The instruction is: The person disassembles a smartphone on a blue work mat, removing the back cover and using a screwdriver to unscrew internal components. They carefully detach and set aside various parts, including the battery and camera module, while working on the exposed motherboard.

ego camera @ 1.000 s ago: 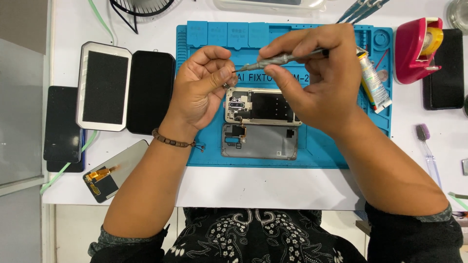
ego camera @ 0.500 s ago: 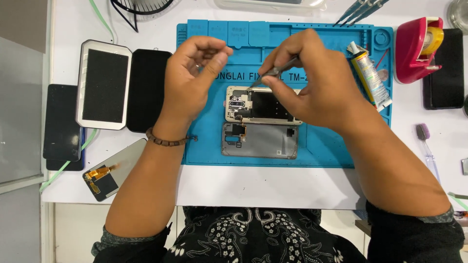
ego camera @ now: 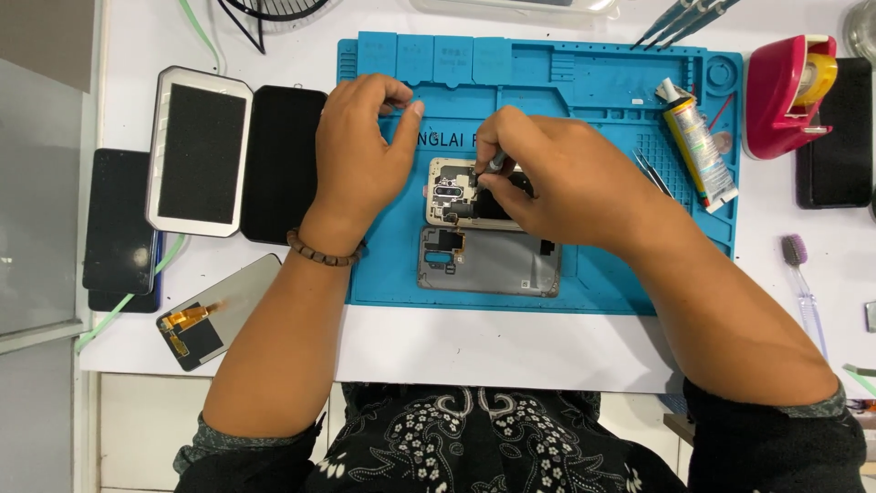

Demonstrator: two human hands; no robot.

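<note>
Right hand (ego camera: 557, 187) is pinching a small screwdriver (ego camera: 494, 164), tip down on the opened phone (ego camera: 456, 196) right under its fingers, on the blue mat (ego camera: 584, 82). Left hand (ego camera: 360, 160) hovers just beside it, thumb and fingers loosely curled around nothing I can see.

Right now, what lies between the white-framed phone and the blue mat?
In the head view, a black screen panel lies between the white-framed phone and the blue mat.

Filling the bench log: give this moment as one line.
right hand: screwdriver tip on opened phone | left hand: fingers pinched above blue mat | glue tube right
</note>
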